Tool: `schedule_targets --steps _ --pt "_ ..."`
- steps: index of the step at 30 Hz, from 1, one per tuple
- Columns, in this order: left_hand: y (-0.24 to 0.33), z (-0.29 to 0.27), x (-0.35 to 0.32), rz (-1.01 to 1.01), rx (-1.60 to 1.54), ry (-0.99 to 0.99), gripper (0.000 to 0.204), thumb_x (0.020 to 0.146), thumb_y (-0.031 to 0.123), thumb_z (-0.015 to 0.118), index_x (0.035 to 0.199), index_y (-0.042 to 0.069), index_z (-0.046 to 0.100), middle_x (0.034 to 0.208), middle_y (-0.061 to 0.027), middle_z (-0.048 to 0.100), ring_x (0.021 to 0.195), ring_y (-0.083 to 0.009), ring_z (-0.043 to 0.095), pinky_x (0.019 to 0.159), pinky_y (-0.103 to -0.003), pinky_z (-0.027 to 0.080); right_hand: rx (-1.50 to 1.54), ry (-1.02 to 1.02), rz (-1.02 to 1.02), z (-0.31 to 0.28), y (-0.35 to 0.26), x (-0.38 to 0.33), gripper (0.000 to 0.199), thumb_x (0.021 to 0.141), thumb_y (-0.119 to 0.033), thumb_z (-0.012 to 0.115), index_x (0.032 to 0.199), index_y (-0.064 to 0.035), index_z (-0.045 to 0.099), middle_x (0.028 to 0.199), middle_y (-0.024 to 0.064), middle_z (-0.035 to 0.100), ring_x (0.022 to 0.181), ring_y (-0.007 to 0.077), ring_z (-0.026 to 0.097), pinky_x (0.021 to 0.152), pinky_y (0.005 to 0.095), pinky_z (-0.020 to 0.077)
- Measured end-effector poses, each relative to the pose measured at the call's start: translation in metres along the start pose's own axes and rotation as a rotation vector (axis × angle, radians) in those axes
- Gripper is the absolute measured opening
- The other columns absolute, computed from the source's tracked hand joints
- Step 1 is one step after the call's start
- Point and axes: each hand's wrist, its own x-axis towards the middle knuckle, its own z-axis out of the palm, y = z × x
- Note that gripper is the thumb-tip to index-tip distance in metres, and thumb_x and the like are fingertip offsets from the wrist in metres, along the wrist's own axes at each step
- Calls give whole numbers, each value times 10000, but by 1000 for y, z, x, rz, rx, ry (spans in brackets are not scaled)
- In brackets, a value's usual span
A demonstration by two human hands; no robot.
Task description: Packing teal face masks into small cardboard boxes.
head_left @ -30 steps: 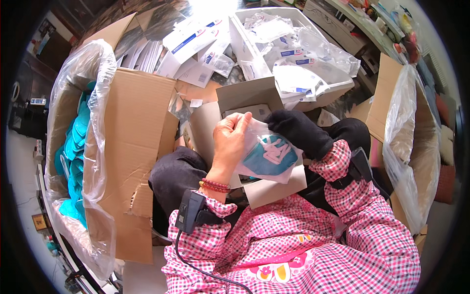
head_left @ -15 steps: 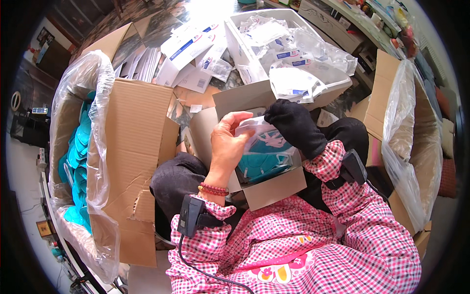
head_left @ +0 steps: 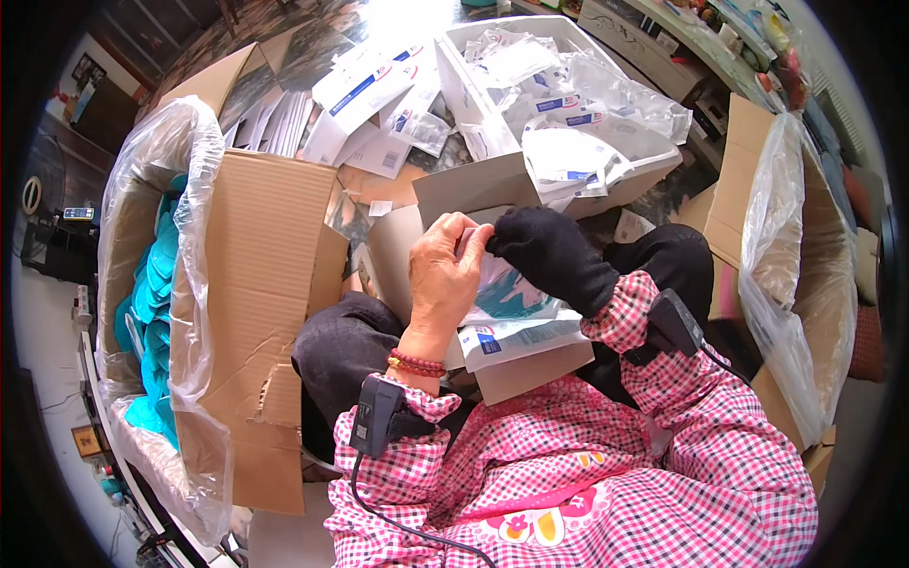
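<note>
My left hand [head_left: 443, 268], bare with a red bead bracelet, and my right hand [head_left: 554, 260], in a black glove, meet above a small open cardboard box [head_left: 535, 375]. Between their closed fingers they pinch the upper edge of a clear plastic bag [head_left: 494, 272]. Below the fingers, teal face masks [head_left: 511, 298] show, though I cannot tell whether they lie inside the bag or under it. A white and blue printed panel [head_left: 521, 341] lies across the box's near part. My fingertips partly hide the pinched edge.
At the left stands a plastic-lined carton [head_left: 251, 331] of teal masks [head_left: 151, 293]. A white bin [head_left: 653, 170] full of clear printed bags [head_left: 587, 104] stands behind the small box. White cartons [head_left: 365, 95] lie beside it. Another lined carton [head_left: 795, 275] is at the right.
My two hands have come together, the fingers now touching at the bag's edge. The white and blue printed panel now covers the near part of the box, where teal masks showed before.
</note>
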Motion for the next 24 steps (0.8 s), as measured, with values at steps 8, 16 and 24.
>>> schedule_targets --steps 8,16,24 --pt "-20 4 -1 -354 -346 -25 151 864 108 720 770 11 653 614 -93 614 557 -179 540 562 -326 430 -231 36 -193 11 -21 -3 55 842 -179 646 865 -135 668 677 87 631 624 313 642 555 430 479" --pt "-34 10 1 -353 -124 71 233 863 199 705 775 -14 668 639 -137 644 572 -235 599 597 -380 470 -345 91 -339 -17 -63 -13 96 770 -205 717 761 -148 640 636 35 544 578 240 556 545 398 404" --pt "-46 3 11 -316 206 47 311 929 289 647 930 -21 661 853 -207 684 827 -371 676 761 -459 511 -284 294 -147 -57 -46 -2 180 808 -218 779 809 -104 639 648 91 592 602 297 601 578 399 465"
